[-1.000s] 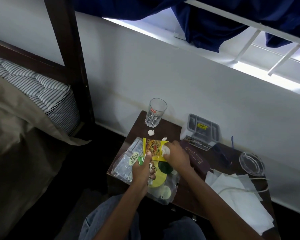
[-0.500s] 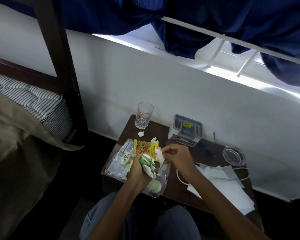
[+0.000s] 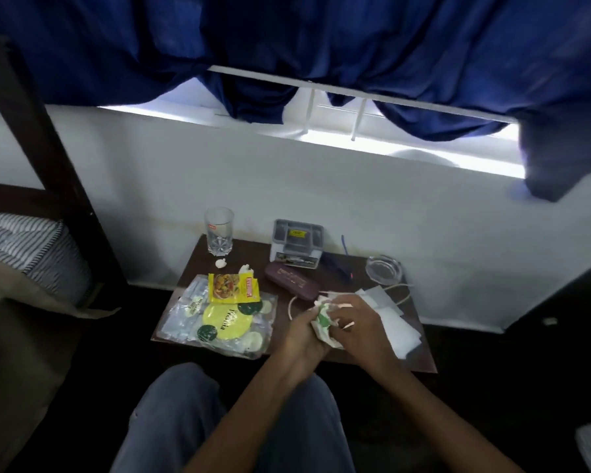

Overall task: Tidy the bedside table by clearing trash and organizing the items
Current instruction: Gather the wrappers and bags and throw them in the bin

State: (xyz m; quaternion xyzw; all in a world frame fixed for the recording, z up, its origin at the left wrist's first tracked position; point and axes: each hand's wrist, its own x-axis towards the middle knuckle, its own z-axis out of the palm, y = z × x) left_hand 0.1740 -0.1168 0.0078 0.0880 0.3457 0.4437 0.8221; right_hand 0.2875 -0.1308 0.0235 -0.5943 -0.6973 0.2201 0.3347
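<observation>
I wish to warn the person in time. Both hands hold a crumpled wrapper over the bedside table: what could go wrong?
The white cable loops beside the left hand; a finger may snag it.
The white scraps lie close to the glass; reaching for them might tip it.
The clear bag reaches the front edge of the table and could slide off.

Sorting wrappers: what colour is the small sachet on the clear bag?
The sachet is yellow with a red label; head view.
</observation>
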